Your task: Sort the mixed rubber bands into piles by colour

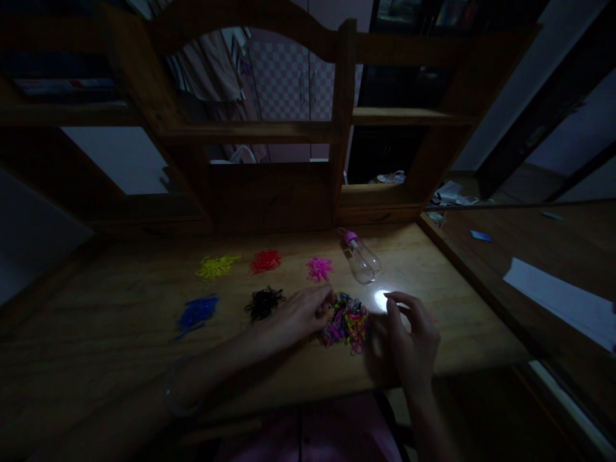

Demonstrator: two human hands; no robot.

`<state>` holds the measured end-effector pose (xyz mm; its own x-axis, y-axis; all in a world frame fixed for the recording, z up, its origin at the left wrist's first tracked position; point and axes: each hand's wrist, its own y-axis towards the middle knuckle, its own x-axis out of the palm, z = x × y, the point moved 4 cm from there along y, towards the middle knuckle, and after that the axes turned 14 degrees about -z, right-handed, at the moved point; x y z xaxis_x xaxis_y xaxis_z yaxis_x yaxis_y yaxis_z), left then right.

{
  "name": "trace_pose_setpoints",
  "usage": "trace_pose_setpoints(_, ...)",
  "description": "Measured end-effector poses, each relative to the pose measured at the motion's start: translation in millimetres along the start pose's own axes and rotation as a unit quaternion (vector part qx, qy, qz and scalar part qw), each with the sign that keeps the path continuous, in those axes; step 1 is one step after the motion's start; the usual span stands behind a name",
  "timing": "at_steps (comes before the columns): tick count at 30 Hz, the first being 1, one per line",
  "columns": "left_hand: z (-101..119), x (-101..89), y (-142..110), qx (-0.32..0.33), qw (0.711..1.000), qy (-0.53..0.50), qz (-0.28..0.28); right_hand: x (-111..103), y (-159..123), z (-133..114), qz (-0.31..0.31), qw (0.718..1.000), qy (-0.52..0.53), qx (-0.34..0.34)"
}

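Observation:
A mixed pile of small coloured rubber bands (347, 322) lies on the wooden desk between my two hands. My left hand (305, 312) is at the pile's left edge with fingers curled together; anything in them is too small to see. To the right of the pile, my right hand (414, 327) is raised slightly, its thumb and forefinger tips pinched together, and what they hold cannot be made out. Sorted heaps surround them: pink bands (319, 269), red bands (265, 261), yellow bands (215, 267), blue bands (196, 314) and black bands (264, 303), the last beside my left forearm.
A clear bottle with a pink cap (364, 258) lies on its side behind the mixed pile. Wooden shelving (269, 131) rises along the desk's back edge. White paper (563, 298) and a blue card (480, 236) lie on the surface at right. The room is dim.

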<state>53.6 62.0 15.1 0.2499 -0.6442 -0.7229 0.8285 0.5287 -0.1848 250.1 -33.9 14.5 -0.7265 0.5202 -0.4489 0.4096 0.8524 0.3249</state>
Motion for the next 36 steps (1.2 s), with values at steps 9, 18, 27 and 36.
trace_pose_setpoints(9,-26.7,-2.5,5.4,-0.01,0.969,-0.241,-0.044,1.6,-0.1,-0.6,-0.007,1.0,0.009,0.008)
trace_pose_setpoints(18,-36.6,-8.7,7.3,-0.04,0.949,-0.31,-0.038,-0.2,-1.3,-0.7,-0.007,1.0,0.013,0.01)
trace_pose_setpoints(27,-19.7,-45.4,-15.3,-0.051,0.997,-0.064,0.006,0.6,-1.7,-0.2,-0.007,1.0,0.017,0.014)
trace_pose_setpoints(36,-5.4,-28.1,-35.1,-0.107,0.991,0.062,-0.042,-0.1,-1.1,-0.1,-0.006,1.0,-0.002,0.009)
